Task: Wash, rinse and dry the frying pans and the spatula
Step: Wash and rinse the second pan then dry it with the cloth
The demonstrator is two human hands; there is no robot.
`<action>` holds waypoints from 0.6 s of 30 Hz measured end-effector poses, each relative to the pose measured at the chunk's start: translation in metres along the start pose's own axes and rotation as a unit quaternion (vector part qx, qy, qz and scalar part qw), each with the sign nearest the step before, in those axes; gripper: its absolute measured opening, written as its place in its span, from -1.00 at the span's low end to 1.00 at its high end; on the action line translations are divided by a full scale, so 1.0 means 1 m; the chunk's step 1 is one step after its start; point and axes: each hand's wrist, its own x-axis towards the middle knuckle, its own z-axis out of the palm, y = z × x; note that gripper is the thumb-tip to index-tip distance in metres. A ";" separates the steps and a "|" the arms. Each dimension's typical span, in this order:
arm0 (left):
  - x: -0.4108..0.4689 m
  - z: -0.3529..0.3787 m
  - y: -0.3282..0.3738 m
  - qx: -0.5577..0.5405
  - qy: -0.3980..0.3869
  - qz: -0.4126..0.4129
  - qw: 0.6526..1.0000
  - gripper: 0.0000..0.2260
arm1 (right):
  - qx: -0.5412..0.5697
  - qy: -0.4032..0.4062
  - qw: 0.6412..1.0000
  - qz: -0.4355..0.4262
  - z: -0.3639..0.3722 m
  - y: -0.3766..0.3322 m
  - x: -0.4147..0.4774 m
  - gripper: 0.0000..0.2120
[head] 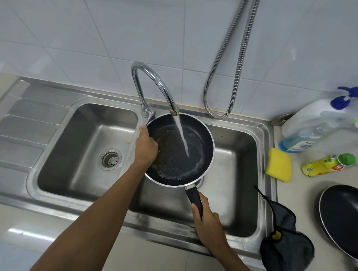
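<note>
A small black frying pan [185, 156] with brown residue on its left side hangs tilted over the right sink basin, under running water from the chrome tap [155, 86]. My right hand [206, 221] grips its black handle. My left hand [146, 148] is inside the pan at its left rim, fingers curled against the soiled surface; whether it holds anything I cannot tell. A second, larger black frying pan [343, 218] lies on the counter at the right edge. No spatula is in view.
A double steel sink [129, 201] with a drainboard on the left. On the right counter lie a yellow sponge [279, 167], a dark grey cloth [288, 255], a yellow-green detergent bottle [328, 165] and a blue-capped clear bottle [311, 129]. A metal hose [236, 55] hangs on the tiled wall.
</note>
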 end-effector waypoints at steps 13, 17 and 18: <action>0.067 -0.031 0.057 0.140 -0.081 0.138 0.977 -0.46 | 0.008 -0.012 1.000 0.020 -0.006 -0.008 -0.004 -0.55; 0.047 -0.047 0.041 0.080 -0.045 0.149 0.985 -0.54 | 0.018 -0.014 1.000 0.019 -0.007 -0.007 -0.004 -0.57; 0.029 -0.046 0.034 0.036 -0.011 0.144 0.989 -0.59 | 0.021 -0.019 0.999 0.021 -0.008 -0.008 -0.004 -0.56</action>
